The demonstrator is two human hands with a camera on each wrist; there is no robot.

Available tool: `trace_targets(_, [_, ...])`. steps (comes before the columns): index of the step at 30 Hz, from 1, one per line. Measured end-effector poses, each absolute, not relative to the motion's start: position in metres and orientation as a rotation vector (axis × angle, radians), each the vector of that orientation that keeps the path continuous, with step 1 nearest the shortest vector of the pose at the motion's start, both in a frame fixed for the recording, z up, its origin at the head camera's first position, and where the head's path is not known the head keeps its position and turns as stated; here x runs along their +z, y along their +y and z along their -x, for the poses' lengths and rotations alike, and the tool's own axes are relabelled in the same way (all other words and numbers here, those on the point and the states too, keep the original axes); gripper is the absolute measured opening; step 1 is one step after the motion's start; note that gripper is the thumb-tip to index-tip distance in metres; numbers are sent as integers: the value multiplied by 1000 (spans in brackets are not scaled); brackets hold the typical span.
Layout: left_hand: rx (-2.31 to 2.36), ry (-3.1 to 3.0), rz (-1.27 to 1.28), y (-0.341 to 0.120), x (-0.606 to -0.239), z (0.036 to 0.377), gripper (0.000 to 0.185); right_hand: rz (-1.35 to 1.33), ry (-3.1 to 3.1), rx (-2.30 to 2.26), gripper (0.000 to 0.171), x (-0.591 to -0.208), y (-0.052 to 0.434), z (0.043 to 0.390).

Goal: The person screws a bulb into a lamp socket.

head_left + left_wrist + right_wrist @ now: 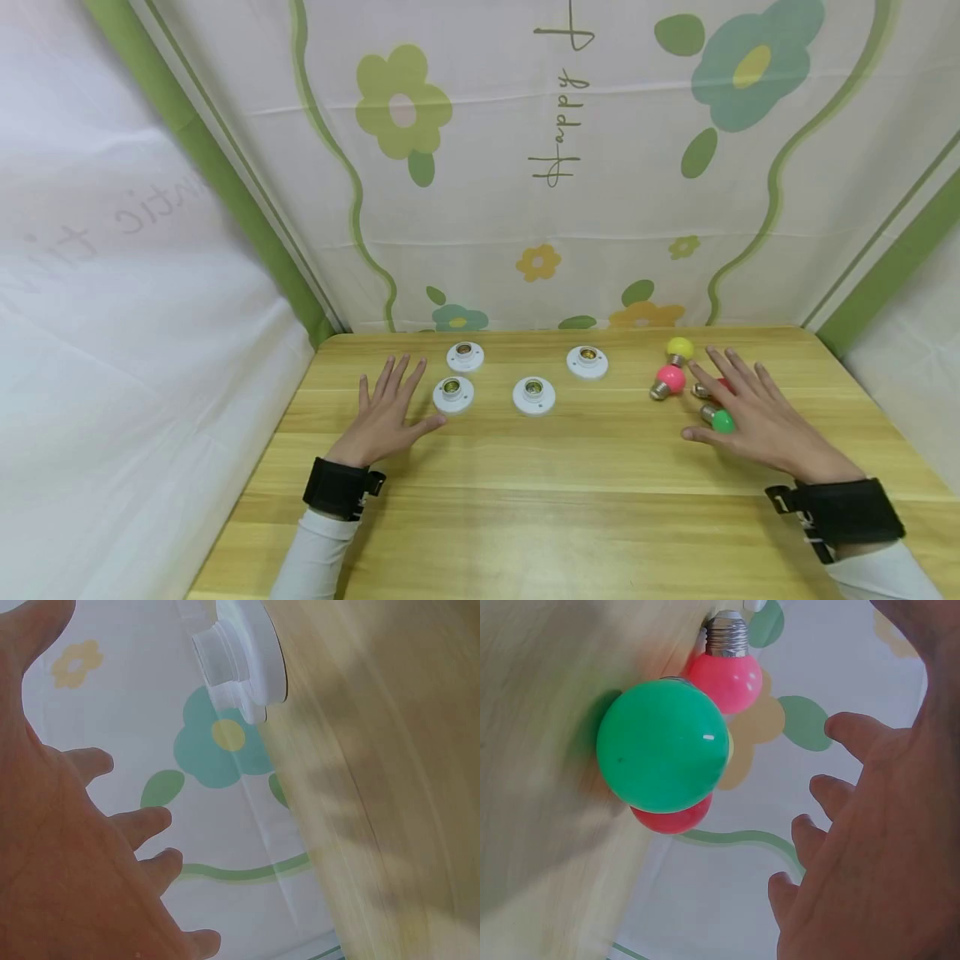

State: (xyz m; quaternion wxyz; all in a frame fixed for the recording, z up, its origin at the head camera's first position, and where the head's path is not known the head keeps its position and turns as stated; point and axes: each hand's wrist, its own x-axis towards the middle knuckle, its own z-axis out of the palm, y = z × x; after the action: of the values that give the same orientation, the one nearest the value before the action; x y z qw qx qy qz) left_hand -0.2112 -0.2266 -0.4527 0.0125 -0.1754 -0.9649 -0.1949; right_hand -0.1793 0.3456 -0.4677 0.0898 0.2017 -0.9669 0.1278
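Wooden table (pixel 525 500) bore four white sockets (pixel 533 396); left hand (pixel 384 417) lay spread beside one, right hand (pixel 757 417) hovered splayed, empty, over the green bulb (pixel 722 421), judged pre-grasp, requiring fingers closing round it.

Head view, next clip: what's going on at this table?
A person has both hands spread over a wooden table, holding nothing. The left hand is beside four white lamp sockets. The right hand hovers over a cluster of coloured bulbs: green, pink, yellow and a mostly hidden red one. No bulb sits in a socket.
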Motion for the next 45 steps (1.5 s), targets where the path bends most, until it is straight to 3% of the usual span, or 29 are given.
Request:
trace_targets(20, [-618, -3000, 604, -226, -451, 209, 101, -629, -2845, 405, 104, -462, 340, 182])
trace_targets(36, [-592, -2804, 816, -211, -447, 212, 81, -684, -2830, 369, 76, -463, 331, 182])
trace_targets(45, [-629, -2779, 848, -198, -447, 216, 74, -683, -2888, 377, 68, -462, 329, 181])
